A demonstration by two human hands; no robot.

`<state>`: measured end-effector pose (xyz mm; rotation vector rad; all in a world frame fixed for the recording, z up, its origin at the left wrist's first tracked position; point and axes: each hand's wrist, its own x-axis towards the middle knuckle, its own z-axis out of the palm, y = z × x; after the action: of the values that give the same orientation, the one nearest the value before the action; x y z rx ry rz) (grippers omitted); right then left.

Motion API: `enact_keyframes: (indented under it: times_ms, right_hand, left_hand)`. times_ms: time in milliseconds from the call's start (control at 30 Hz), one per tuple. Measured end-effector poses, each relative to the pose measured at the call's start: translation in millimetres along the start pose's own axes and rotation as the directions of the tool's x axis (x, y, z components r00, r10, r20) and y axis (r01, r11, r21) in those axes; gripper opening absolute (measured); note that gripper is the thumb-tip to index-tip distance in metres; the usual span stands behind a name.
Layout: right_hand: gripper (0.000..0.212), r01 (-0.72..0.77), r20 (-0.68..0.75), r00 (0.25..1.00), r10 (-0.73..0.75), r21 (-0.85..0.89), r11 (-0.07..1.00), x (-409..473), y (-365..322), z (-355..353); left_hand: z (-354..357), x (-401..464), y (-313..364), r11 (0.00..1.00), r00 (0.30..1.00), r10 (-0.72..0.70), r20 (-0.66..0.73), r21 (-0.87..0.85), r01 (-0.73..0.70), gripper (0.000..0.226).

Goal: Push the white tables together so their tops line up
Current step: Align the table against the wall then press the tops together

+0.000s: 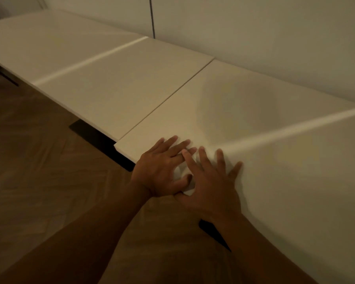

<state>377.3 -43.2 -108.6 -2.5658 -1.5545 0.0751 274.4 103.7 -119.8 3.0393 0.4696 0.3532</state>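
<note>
Two white tables stand end to end along the wall. The left table (pixel 115 83) and the right table (pixel 264 111) meet at a thin dark seam running from the wall to the front edge. At the front, the right table's corner sticks out a little past the left one's edge. My left hand (pixel 162 169) lies flat on the right table near that corner, fingers spread. My right hand (pixel 211 181) lies flat beside it, its fingers crossing over my left fingertips.
A pale wall (pixel 275 37) runs right behind both tables, with a dark vertical cable (pixel 152 17) on it. Wooden herringbone floor (pixel 39 160) lies in front. Black table feet (pixel 98 140) show under the front edges.
</note>
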Motion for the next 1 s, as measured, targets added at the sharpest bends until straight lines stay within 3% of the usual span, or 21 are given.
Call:
enact_keyframes:
  times_ms: [167,333,433,600,833,1000]
  right_hand:
    - [0.096,-0.019,-0.013,1.0,0.019,-0.007,1.0,-6,1,0]
    - [0.079,0.008,-0.046,0.999,-0.009,-0.01,1.0,-48,21,2]
    - [0.067,-0.021,-0.103,0.994,0.023,0.022,1.0,-93,42,-2]
    - [0.057,-0.1,-0.158,0.983,0.097,-0.014,0.995,-186,101,-3]
    - [0.057,-0.303,-0.28,0.914,0.292,0.006,0.953,-300,203,-19]
    - [0.072,-0.435,-0.245,0.884,0.399,-0.115,0.893,-399,303,-40]
  left_hand:
    - [-1,0,4,0.995,0.994,0.024,0.107,0.091,-0.034,0.073]
    - [0,-8,27,0.996,0.986,-0.003,0.169,0.087,-0.012,0.073]
    - [-6,-11,66,0.992,0.976,0.111,0.19,0.033,-0.119,0.074]
    - [-1,-11,160,0.913,0.886,0.407,0.223,-0.061,-0.404,0.086]
    - [11,4,319,0.83,0.817,0.557,0.151,-0.13,-0.542,0.083]
    - [25,14,434,0.784,0.77,0.62,0.152,-0.078,-0.616,0.085]
